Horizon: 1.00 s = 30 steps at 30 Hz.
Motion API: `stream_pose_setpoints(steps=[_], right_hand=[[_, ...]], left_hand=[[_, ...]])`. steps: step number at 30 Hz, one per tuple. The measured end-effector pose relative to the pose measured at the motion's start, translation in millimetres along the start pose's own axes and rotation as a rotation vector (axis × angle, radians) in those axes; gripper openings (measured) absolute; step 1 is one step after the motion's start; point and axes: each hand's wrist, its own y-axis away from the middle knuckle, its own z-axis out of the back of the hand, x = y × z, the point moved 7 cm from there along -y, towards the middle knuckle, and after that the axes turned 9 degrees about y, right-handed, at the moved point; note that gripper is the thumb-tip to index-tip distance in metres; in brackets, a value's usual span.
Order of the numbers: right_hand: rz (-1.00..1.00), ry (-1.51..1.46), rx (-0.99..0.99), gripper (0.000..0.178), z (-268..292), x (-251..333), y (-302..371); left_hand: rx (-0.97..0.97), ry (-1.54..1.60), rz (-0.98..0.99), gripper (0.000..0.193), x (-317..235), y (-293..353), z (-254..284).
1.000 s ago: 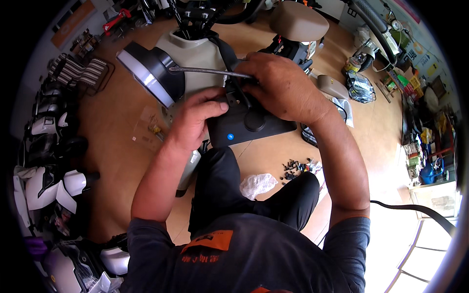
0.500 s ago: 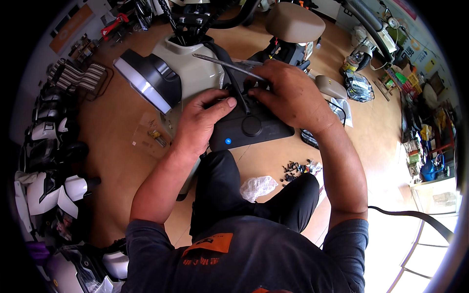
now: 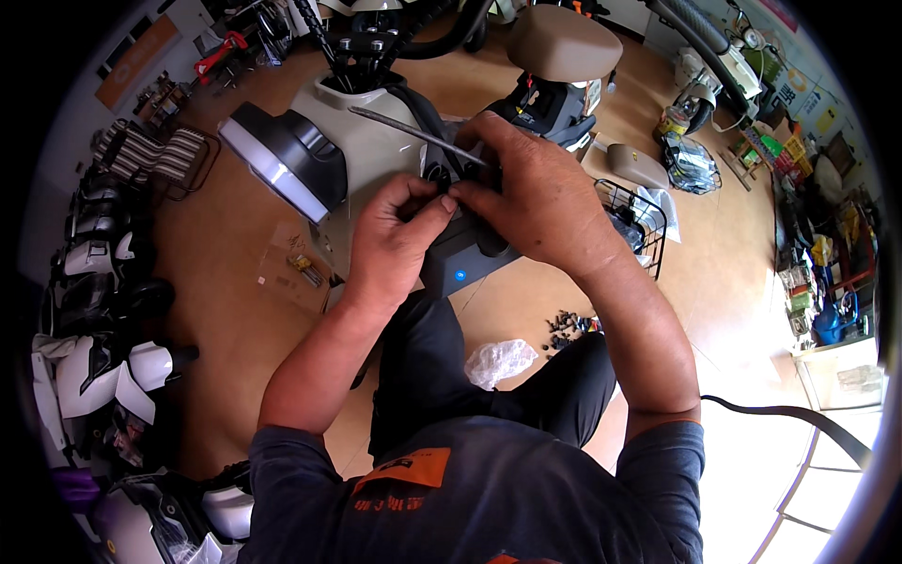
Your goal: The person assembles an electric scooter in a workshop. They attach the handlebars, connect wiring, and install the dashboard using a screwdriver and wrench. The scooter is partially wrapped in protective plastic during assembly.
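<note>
My left hand (image 3: pixel 399 235) is closed, thumb and forefinger pinched over a small black part (image 3: pixel 440 179). It is partly hidden, and I cannot make out its kind. Against that pinch rests the thumb of my right hand (image 3: pixel 536 193). The right hand is also closed round a long thin metal rod (image 3: pixel 413 130), whose other end is hidden in the palm. The rod slants up left across the beige scooter body (image 3: pixel 376 150). Below the hands lies a dark panel (image 3: pixel 446 268) with a round blue sticker, and black cables run up toward the handlebar.
A headlight unit (image 3: pixel 282 160) juts out on the left. Beyond my right hand stand a brown seat (image 3: pixel 564 42) and a black wire basket (image 3: pixel 648 221). Small black fasteners (image 3: pixel 568 327) and a crumpled plastic bag (image 3: pixel 498 362) lie on the floor by my knees.
My hands have come together over the small black part, the right thumb moving to the left fingertips. The dark panel has shifted and tilted, and the rod's tip has moved left.
</note>
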Motion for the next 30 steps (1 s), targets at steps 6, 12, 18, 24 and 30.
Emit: stream_pose_setpoints(steps=[6,12,18,24,30], right_hand=[[-0.012,-0.040,0.049,0.032,2.6,-5.9,2.2],[-0.026,-0.050,-0.023,0.026,13.2,-6.5,9.8],[-0.289,-0.242,-0.340,0.024,25.0,-38.6,46.9],[-0.401,-0.134,-0.297,0.048,13.4,-53.9,66.2],[-0.391,-0.360,-0.166,0.056,0.4,-59.9,67.1]], left_hand=[[0.027,-0.157,-0.141,0.004,-16.1,3.8,-9.1],[0.053,-0.109,-0.062,0.007,-16.6,-2.9,-12.0],[0.035,0.043,0.002,0.010,-15.0,-0.8,-11.7],[-0.021,0.030,-0.092,0.010,-9.5,3.7,-5.6],[-0.020,-0.023,-0.124,0.012,-8.8,0.1,-6.1]])
